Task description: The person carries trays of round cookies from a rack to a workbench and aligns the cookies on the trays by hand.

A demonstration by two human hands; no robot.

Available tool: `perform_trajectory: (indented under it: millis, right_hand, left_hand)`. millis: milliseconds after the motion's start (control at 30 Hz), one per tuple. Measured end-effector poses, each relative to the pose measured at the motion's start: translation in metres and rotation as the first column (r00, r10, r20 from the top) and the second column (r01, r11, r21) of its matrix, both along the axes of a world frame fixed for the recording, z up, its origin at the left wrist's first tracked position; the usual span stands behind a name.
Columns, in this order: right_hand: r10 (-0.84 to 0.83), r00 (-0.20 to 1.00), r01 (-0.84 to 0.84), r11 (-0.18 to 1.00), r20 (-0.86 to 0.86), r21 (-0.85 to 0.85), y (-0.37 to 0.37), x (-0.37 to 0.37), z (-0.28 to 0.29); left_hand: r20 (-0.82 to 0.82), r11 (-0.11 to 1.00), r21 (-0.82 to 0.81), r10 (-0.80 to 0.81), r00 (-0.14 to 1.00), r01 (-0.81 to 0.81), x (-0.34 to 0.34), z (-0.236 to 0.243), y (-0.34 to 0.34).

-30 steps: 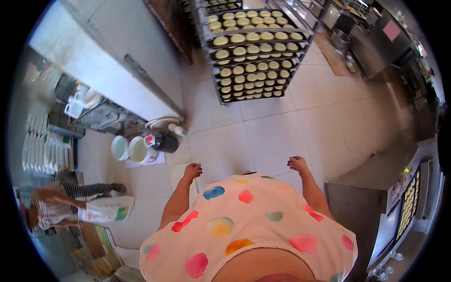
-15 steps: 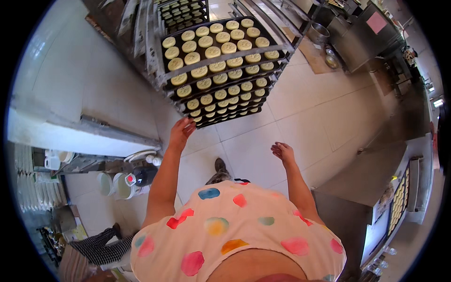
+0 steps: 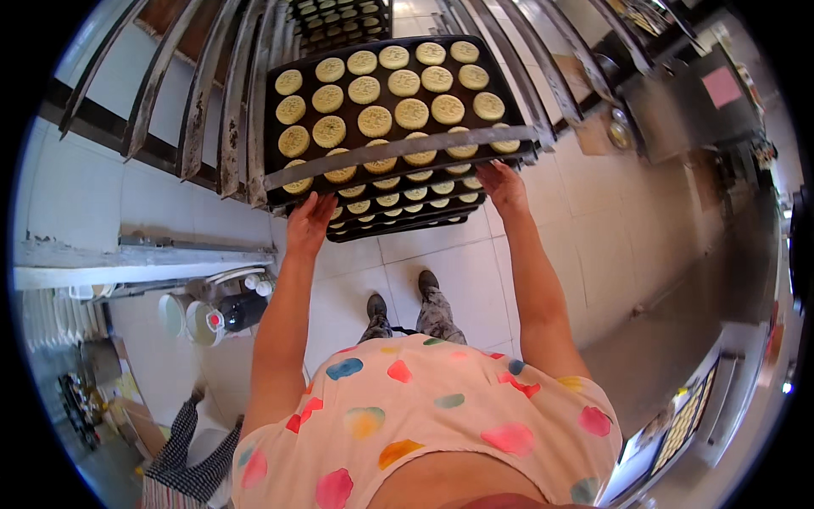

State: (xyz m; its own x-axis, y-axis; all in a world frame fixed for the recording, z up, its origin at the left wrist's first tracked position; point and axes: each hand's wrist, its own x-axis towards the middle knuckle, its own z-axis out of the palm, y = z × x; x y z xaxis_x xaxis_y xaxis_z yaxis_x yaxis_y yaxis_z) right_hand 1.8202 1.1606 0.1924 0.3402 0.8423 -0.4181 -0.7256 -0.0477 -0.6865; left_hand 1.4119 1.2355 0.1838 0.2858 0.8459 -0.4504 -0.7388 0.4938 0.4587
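A metal rack (image 3: 191,127) holds black baking trays (image 3: 349,109) of pale, round, stamped pastries (image 3: 404,82) in front of me. A rail crosses over the top tray's near edge. My left hand (image 3: 309,222) is closed at the near left edge of the trays, just below that rail. My right hand (image 3: 504,188) grips a tray edge at the near right corner, its fingertips partly hidden by it. My feet are on the tiles below the trays.
Another person (image 3: 182,441) in checkered trousers is at lower left, near white buckets (image 3: 203,327) and a dark jug (image 3: 242,312). A steel counter (image 3: 670,110) stands at upper right; a machine (image 3: 695,407) with a tray of pastries is at lower right.
I have stepped up to the rack, which now fills the top of the view. Both hands have reached forward onto the trays, the left first, then the right, and closed there.
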Motion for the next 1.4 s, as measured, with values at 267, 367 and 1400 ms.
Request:
perform_trajectory:
  millis: [267, 367, 1400]
  right_hand:
    - [0.014, 1.000, -0.011, 0.986, 0.017, -0.167, 0.029, 0.048, -0.019]
    - [-0.017, 1.000, 0.021, 0.981, 0.025, -0.194, 0.003, 0.045, 0.000]
    - [0.377, 0.635, 0.386, 0.601, 0.674, -0.700, -0.533, -0.005, 0.029]
  left_hand:
    - [-0.097, 0.968, -0.011, 0.250, 0.963, -0.252, 0.044, -0.001, 0.002]
    - [-0.201, 0.957, -0.063, 0.266, 0.943, -0.284, 0.053, 0.006, -0.018]
    - [-0.682, 0.906, 0.072, -0.261, 0.683, 0.418, -0.071, 0.055, -0.352]
